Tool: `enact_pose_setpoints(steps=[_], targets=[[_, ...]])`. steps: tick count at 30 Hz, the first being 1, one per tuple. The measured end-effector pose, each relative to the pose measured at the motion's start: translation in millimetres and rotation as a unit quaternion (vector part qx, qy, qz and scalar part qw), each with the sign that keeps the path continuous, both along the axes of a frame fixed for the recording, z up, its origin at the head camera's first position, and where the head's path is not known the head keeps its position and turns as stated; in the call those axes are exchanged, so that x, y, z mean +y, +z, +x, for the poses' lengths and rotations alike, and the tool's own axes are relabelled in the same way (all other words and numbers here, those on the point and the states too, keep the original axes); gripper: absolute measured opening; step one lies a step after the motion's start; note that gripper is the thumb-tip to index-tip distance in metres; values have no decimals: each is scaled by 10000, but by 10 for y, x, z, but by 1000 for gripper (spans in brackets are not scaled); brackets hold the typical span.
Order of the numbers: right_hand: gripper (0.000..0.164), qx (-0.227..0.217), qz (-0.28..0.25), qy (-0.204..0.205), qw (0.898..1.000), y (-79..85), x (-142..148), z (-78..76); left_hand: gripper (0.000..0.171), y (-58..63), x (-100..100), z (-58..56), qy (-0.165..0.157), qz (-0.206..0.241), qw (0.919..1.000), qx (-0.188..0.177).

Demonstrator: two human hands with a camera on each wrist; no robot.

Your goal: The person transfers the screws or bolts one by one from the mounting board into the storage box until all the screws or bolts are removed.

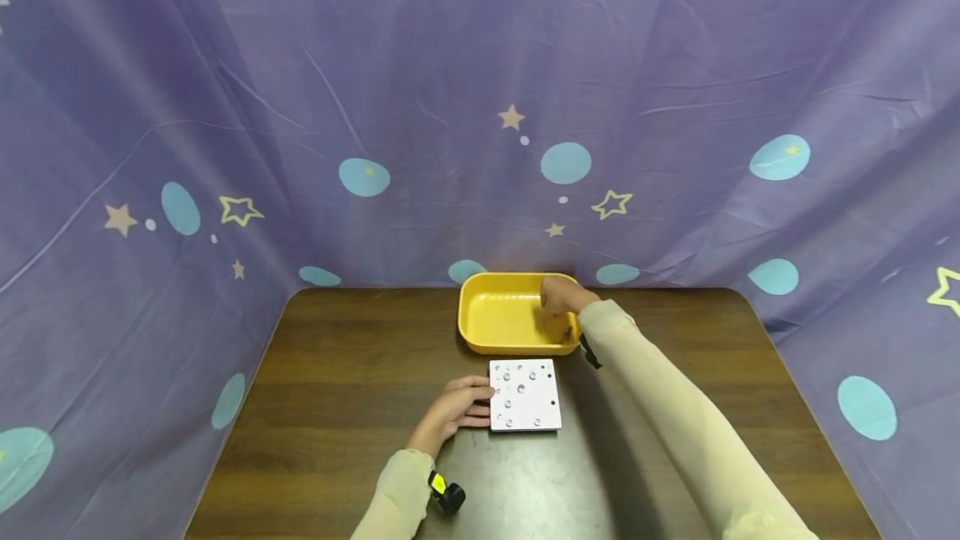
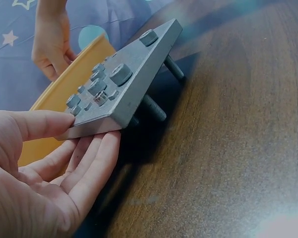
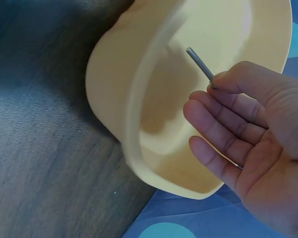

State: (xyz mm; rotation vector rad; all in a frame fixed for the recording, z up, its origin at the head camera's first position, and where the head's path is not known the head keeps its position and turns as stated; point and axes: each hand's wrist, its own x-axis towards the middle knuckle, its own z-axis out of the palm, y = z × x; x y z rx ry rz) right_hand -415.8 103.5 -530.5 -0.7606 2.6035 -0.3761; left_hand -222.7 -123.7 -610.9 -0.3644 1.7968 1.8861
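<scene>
Plate (image 1: 534,401): located on the table (image 1: 360,357), on the near side of the yellow tray (image 1: 517,350) and apart from it. Left hand (image 1: 457,407) holds it by the left edge, thumb on the upper face and fingers under the edge. Whether the plate bears on the table or is raised from it cannot be told.

Right hand (image 1: 561,296): over the tray's right part, thumb and forefinger closed narrowly on one loose bolt (image 3: 200,65), remaining fingers loosely bent. The bolt's far end points away from the fingertips, over the tray; the pinched end is partly covered. A glint (image 3: 240,167) by the lower fingers is too small to identify.

Progress: partial, in my judgement. Bolts (image 2: 120,74) of several sizes occupy much of the plate, most thickly toward the left, and shanks (image 2: 154,107) project below it. Dark holes (image 1: 553,402) along the right side appear to have no bolts in them. One bolt is out of the plate, in the right hand. If bolts are being fitted, those few holes remain; if they are being removed, most of the work remains (the direction cannot be settled from these views). Tray contents under the right hand are not clearly visible.
</scene>
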Motion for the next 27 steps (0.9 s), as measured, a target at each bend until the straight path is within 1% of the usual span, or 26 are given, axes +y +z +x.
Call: enact_pose_setpoints(steps=[3, 4, 8, 10, 14, 16, 19, 20, 23, 26, 27], targets=[[17, -127, 172, -51, 9998, 19, -27, -44, 46, 13, 0, -5, -11, -13, 10000, -12], [19, -117, 248, -49, 9996, 20, -39, -58, 47, 17, -1, -6, -14, -15, 10000, -4], [33, 9, 370, 42, 9993, -30, -87, -96, 47, 19, -2, -5, -35, -28, 10000, 19], [40, 64, 475, 145, 9987, -63, -110, -102, 47, 21, -2, -4, -51, -35, 10000, 35], [48, -67, 575, 153, 9982, -112, -159, -113, 47, 19, -3, -3, -64, -14, 10000, -3], [47, -177, 583, 58, 9981, -133, -178, -118, 48, 14, -6, -3, -76, -1, 10000, 6], [40, -302, 582, -61, 9978, -148, -198, -118, 48, 14, -11, -4, -83, 17, 10000, 0], [38, -225, 470, 33, 9986, -186, -188, -135, 49, 13, -13, -5, -91, 13, 10000, 8], [34, -231, 465, -28, 9986, -184, -202, -115, 49, 13, -15, -5, -97, 11, 10000, 17], [33, -150, 458, -162, 9987, -198, -213, -101, 49, 13, -15, -4, -104, 13, 9999, 30], [33, -210, 576, -298, 9977, -171, -230, -79, 48, 13, -15, -1, -104, 9, 9999, 37]])
